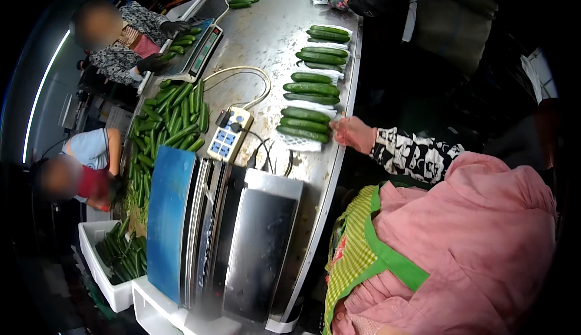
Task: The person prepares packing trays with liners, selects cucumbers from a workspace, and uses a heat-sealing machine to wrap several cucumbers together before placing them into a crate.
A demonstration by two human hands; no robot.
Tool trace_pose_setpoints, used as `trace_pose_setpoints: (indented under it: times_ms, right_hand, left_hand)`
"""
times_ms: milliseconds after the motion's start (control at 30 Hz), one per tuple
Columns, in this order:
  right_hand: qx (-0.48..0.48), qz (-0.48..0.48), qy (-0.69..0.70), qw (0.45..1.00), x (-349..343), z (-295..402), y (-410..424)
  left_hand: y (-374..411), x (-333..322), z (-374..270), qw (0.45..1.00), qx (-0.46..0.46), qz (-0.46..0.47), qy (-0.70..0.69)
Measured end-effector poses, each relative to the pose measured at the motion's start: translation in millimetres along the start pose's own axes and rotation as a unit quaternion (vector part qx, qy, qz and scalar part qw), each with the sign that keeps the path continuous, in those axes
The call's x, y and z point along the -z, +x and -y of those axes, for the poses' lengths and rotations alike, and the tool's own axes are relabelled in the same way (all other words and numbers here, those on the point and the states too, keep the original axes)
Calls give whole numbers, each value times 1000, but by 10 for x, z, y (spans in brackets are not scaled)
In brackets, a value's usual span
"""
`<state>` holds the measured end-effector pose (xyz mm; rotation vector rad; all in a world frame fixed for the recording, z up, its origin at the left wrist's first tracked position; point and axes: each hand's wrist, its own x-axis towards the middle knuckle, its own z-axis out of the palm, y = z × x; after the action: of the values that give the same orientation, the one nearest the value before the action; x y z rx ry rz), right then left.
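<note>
My right hand [353, 134], below a black-and-white patterned sleeve, is at the near ends of a group of green cucumbers [303, 125]. Its fingertips meet or nearly meet the cucumbers; whether they grip anything is hard to tell. Those cucumbers lie side by side on white foam netting [295, 143]. Farther along the table edge lie more groups on white netting, among them cucumbers [312, 88], then cucumbers [323, 55] and cucumbers [327, 33]. My left hand is out of view.
A metal table [254, 31] carries a power strip [230, 134], a cucumber heap [172, 113], a weighing scale [204, 54] and a steel-topped machine [258, 249] with a blue panel [165, 221]. White crates [97, 262] stand beyond. Three people are around the table; one gloved hand [338, 1] touches cucumbers.
</note>
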<state>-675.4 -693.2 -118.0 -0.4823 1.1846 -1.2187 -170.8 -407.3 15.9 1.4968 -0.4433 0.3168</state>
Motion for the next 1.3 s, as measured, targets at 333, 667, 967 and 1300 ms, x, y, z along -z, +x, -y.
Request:
trace_pose_setpoints:
  times_ms: [333, 667, 967, 1300]
  right_hand:
    - [-131, -45, 142, 980, -29, 75, 272]
    - [-108, -53, 98, 988, -440, 405, 27]
    - [-60, -76, 66, 993, -614, 345, -124]
    - [142, 153, -132, 969, -1810, 1388, -212]
  left_hand:
    - [-2629, -4831, -416, 599, -65, 797, 45]
    - [-3175, -5151, -314, 519, -210, 812, 165]
    - [-3013, -5084, -546, 555, -139, 809, 138]
    - [-1370, -4935, -1424, 747, -77, 645, 140]
